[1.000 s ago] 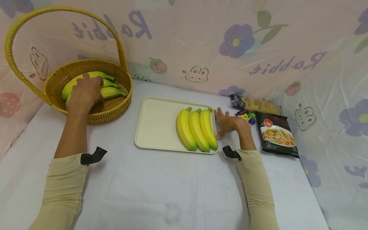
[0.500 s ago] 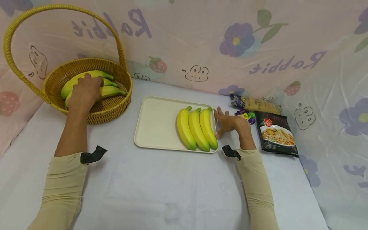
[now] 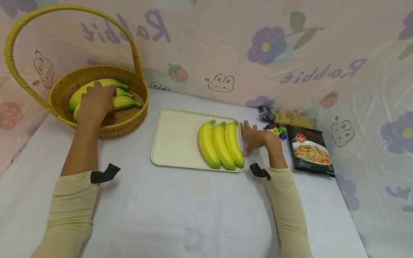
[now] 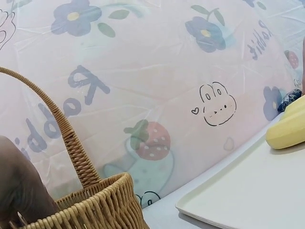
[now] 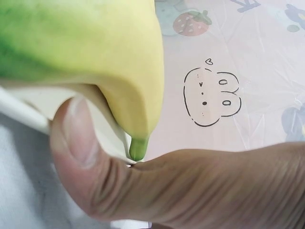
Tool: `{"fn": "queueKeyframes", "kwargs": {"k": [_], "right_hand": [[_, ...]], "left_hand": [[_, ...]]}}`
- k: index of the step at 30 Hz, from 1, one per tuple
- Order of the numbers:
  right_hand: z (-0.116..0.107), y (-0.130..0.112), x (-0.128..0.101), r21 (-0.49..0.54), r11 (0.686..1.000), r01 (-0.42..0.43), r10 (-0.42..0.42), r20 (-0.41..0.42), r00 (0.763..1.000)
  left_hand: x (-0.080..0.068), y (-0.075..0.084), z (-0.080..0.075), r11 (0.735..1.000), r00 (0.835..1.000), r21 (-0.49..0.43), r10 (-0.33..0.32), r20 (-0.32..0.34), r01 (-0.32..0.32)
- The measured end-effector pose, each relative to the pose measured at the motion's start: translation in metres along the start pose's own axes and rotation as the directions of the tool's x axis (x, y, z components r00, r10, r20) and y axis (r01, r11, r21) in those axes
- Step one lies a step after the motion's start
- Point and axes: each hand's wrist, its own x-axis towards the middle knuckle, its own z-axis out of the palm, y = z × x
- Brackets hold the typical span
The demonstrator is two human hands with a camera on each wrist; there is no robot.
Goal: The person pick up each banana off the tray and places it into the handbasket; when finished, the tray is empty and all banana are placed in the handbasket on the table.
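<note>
My left hand (image 3: pixel 95 104) is down inside the wicker basket (image 3: pixel 129 129), its fingers bent over a yellow-green banana (image 3: pixel 127 102). Its fingertips are hidden, and more bananas lie beside it in the basket. In the left wrist view part of that hand (image 4: pixel 21 186) shows behind the basket's rim (image 4: pixel 102 200). On the right half of the cream tray (image 3: pixel 177 139), 3 bananas (image 3: pixel 221 147) lie side by side. My right hand (image 3: pixel 256 139) is at the tray's right edge, fingers spread. Close up, its thumb (image 5: pixel 78 138) lies against the tray's rim, near a banana (image 5: pixel 133 86).
A tall handle (image 3: pixel 64 9) arches over the basket. To the right lie a black noodle packet (image 3: pixel 311 152), a tan packet (image 3: pixel 293 119) and small purple and yellow wrapped sweets (image 3: pixel 275 130). A printed curtain (image 3: pixel 200 46) stands behind the white tabletop (image 3: pixel 161 208).
</note>
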Motion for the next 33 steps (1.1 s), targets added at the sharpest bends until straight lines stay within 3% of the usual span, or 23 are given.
{"fn": "queueKeyframes", "kwargs": {"k": [12,24,33], "right_hand": [[-0.001,0.0,-0.002,0.001,1.0,0.003,-0.003,0.003,1.0],[0.0,0.002,-0.003,0.017,1.0,-0.006,0.006,0.011,1.0],[-0.002,0.002,0.001,0.014,1.0,-0.003,0.003,0.021,1.0]], "left_hand": [[-0.003,0.004,-0.006,0.999,1.0,-0.044,-0.024,0.016,0.025],[-0.005,0.024,-0.012,0.995,0.999,-0.082,0.051,0.006,-0.05],[-0.006,0.048,-0.01,0.977,0.985,-0.132,0.173,0.006,-0.17]]}}
